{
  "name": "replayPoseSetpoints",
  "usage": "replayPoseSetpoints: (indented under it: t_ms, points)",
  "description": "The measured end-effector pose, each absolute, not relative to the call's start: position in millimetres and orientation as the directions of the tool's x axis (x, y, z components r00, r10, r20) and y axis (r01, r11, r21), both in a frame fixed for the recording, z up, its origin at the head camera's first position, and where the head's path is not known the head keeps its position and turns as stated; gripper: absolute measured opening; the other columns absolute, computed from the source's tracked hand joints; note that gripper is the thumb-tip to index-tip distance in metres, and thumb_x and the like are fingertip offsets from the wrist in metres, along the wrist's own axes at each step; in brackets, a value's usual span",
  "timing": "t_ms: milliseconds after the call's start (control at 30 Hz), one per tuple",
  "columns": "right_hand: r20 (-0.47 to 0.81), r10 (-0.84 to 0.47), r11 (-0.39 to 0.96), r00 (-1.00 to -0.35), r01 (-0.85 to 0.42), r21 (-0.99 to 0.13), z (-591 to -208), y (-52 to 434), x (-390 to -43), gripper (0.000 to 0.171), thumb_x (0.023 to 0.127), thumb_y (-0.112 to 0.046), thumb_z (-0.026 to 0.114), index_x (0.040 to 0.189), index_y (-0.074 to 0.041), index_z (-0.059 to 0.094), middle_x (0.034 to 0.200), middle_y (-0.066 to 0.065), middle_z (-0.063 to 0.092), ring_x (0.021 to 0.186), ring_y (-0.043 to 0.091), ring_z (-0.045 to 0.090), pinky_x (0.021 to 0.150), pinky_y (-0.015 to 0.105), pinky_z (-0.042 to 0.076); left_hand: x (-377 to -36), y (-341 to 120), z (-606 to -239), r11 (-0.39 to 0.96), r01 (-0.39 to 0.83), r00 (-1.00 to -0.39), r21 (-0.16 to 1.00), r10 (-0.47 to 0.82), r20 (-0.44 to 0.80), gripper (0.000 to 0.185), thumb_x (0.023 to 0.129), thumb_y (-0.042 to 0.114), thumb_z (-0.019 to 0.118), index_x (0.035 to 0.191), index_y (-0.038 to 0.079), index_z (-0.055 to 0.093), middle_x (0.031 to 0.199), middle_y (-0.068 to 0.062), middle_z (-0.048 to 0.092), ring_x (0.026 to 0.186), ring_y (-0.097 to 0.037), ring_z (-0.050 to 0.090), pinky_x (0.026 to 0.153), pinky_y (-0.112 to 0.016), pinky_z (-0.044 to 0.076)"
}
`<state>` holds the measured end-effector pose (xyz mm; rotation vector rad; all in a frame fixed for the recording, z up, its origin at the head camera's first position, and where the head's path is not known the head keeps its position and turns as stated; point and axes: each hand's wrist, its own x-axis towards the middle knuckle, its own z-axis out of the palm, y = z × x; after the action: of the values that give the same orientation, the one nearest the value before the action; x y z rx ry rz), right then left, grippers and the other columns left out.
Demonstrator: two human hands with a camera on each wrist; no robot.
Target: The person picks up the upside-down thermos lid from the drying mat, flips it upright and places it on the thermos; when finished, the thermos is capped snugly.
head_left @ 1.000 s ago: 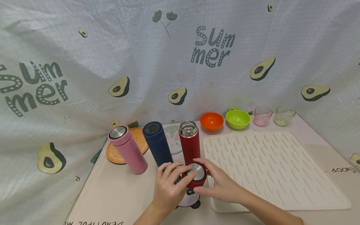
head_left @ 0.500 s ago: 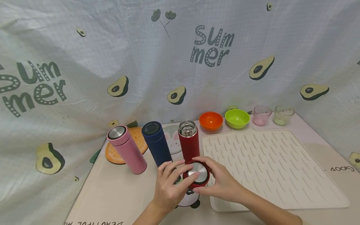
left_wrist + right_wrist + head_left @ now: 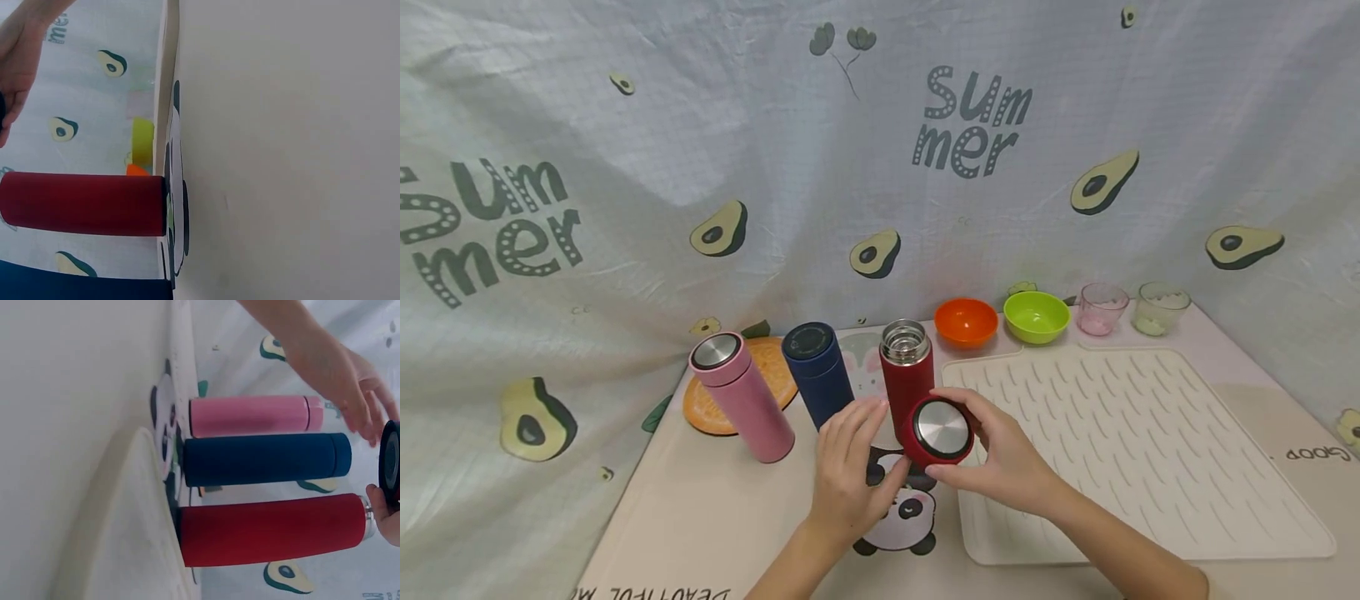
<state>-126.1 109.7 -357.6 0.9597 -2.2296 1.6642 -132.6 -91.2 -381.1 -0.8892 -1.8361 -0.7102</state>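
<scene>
My right hand (image 3: 1000,458) grips the red flask lid (image 3: 942,429) between thumb and fingers, its silver top facing up and tilted. The lid's dark underside shows at the edge of the right wrist view. My left hand (image 3: 850,475) is to the left of the lid, fingers extended; in the right wrist view the left hand (image 3: 334,375) looks apart from it. Behind the lid the red vacuum flask (image 3: 908,379) stands upright, its steel mouth uncovered. To its left is a blue flask (image 3: 817,375) with its lid on, then a pink flask (image 3: 743,400), also lidded.
A cream ridged mat (image 3: 1120,450) lies on the right of the table. Along the back stand an orange bowl (image 3: 966,325), a green bowl (image 3: 1037,318), a pink glass (image 3: 1102,310) and a clear greenish glass (image 3: 1161,310). A panda coaster (image 3: 898,525) lies under the hands.
My left hand has come off the lid, its fingers straightening. My right hand has raised the lid up and to the right, tilting it. The flasks stay put.
</scene>
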Motion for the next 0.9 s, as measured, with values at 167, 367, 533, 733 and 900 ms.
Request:
replayPoseSetpoints:
  t_ms: [167,367,533,733,900]
  points:
    - [0.530,-0.319,0.191,-0.786,-0.601,-0.776,-346,116,-138,0.067,0.071,-0.007,0.078,0.129,-0.007,0.044,0.120,0.000,0.053,0.104,0.017,0.052,0.086,0.027,0.047,-144,-86,-386,0.550,0.756,-0.546,0.355,0.232,0.805,0.078,0.078,0.022,0.072,0.138,-0.002,0.030,0.138,-0.016,0.039,0.124,-0.028,0.038,0.099,-0.044,0.036]
    - [0.561,-0.258,0.231,-0.787,-0.614,-0.755,-328,113,-161,0.068,0.072,-0.005,0.077,0.130,-0.008,0.043,0.122,0.002,0.052,0.110,0.015,0.049,0.092,0.026,0.043,-164,-73,-388,0.503,0.642,-0.732,0.579,0.175,0.659,0.096,0.073,0.017,0.077,0.145,0.008,0.014,0.148,-0.009,0.024,0.134,-0.023,0.025,0.098,-0.046,0.035]
    - [0.573,-0.202,0.242,-0.794,-0.607,-0.756,-307,103,-170,0.069,0.073,0.001,0.074,0.132,0.000,0.040,0.124,0.014,0.049,0.107,0.024,0.051,0.089,0.024,0.045,-182,-65,-395,0.520,0.602,-0.766,0.605,0.162,0.622,0.099,0.076,0.022,0.075,0.145,0.006,0.007,0.148,-0.011,0.020,0.134,-0.025,0.022,0.099,-0.046,0.034]
    - [0.565,-0.181,0.248,-0.805,-0.593,-0.766,-301,89,-181,0.066,0.075,0.002,0.072,0.132,0.006,0.038,0.126,0.020,0.048,0.109,0.028,0.051,0.089,0.035,0.046,-197,-60,-408,0.542,0.544,-0.813,0.641,0.149,0.563,0.103,0.076,0.027,0.074,0.145,0.009,0.000,0.147,-0.012,0.020,0.132,-0.027,0.026,0.098,-0.048,0.034]
    - [0.552,-0.199,0.228,-0.810,-0.586,-0.777,-309,83,-195,0.067,0.075,0.000,0.072,0.133,0.004,0.038,0.126,0.021,0.048,0.111,0.030,0.050,0.092,0.040,0.044,-205,-57,-412,0.459,0.520,-0.839,0.720,0.118,0.531,0.100,0.075,0.026,0.074,0.145,0.011,0.004,0.143,-0.009,0.027,0.127,-0.024,0.032,0.098,-0.046,0.037]
